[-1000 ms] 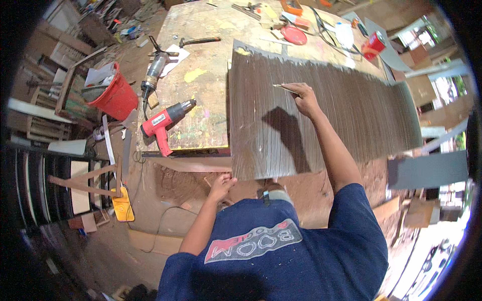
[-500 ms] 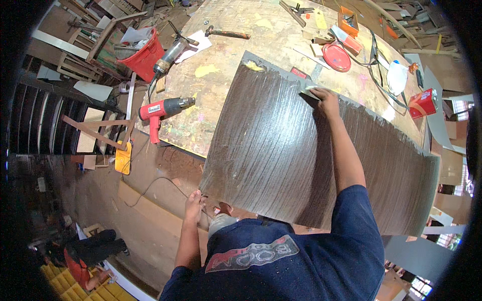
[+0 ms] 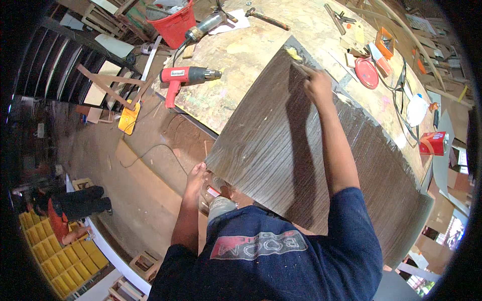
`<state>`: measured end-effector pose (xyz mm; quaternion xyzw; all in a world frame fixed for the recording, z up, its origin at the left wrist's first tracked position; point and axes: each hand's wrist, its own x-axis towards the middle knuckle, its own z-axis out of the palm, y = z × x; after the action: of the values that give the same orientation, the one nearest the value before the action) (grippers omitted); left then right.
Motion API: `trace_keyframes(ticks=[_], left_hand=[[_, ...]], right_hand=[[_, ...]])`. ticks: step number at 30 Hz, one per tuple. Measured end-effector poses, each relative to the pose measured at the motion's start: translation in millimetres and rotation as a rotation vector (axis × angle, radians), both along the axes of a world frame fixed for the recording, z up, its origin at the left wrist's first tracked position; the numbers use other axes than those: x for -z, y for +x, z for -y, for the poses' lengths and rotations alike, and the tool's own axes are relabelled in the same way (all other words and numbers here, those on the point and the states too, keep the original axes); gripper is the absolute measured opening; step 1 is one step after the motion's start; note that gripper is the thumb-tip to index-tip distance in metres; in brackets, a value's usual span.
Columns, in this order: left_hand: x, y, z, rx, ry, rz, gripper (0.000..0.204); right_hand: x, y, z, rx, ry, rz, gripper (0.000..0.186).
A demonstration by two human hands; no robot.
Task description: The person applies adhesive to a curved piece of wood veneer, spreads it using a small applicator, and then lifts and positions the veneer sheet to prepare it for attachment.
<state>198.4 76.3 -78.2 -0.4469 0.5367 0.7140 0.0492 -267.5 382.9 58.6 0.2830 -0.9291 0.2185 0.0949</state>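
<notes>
A dark, streaked laminate sheet (image 3: 263, 145) lies at a slant over the near part of the worktable, overhanging toward me. My left hand (image 3: 196, 175) is closed on its near left corner. My right hand (image 3: 319, 85) grips a thin flat spreader (image 3: 301, 67) on the sheet near its far corner, beside a dab of pale yellow paste (image 3: 293, 52). Streaky grey coating runs along the sheet's far edge. Left of the sheet, a red heat gun (image 3: 175, 75) rests on the paint-marked worktable (image 3: 236, 47).
A power tool (image 3: 211, 22), hammer (image 3: 266, 20), orange box (image 3: 384, 42), red lid (image 3: 366, 72) and red can (image 3: 432, 143) are on the table. A red bucket (image 3: 173, 27) stands behind. A co-worker (image 3: 65, 215) works at lower left by yellow compartments (image 3: 60, 261).
The sheet has swung round, its far left corner moving up and right. My left hand has moved up and left. My right hand has moved up, spreader toward the paste. The view has shifted.
</notes>
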Motion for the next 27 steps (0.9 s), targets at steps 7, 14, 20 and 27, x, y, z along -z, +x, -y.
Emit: trace_keyframes(ticks=[7, 14, 20, 27], left_hand=[[12, -7, 2, -0.009, -0.004, 0.006, 0.044], [13, -4, 5, 0.017, 0.004, -0.045, 0.042], [15, -9, 9, 0.132, -0.064, -0.083, 0.044], [27, -1, 12, 0.061, -0.008, -0.095, 0.037]], right_hand=[[78, 39, 64, -0.007, 0.218, 0.180, 0.020], [60, 306, 69, -0.395, 0.256, 0.229, 0.020], [44, 315, 80, -0.576, 0.391, 0.192, 0.017], [39, 329, 21, -0.626, 0.412, 0.245, 0.015]])
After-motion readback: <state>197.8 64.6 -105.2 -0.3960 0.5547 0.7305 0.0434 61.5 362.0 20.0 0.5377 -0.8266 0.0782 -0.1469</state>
